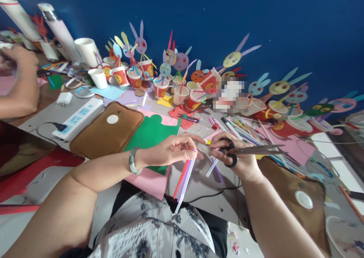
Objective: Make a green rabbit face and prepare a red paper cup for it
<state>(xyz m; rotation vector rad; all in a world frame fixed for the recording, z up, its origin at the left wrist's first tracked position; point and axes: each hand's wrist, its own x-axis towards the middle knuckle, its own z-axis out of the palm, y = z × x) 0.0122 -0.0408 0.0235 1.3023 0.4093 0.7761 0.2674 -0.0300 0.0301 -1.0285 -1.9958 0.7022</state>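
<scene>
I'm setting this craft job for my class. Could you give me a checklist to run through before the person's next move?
1. Straws secured: ok; the left hand pinches the straws, which hang downward.
2. Straw ends level: not ok; they hang unevenly.
3. Scissors in hand: ok; the right hand has the scissors by the handles.
4. Blades lined up with the straws: not ok; they point away from them.
5. Pale item between the hands identified: cannot tell; fingers partly cover it.
6. Power strip away from the hands: ok; it lies beyond the brown cushion.
</scene>
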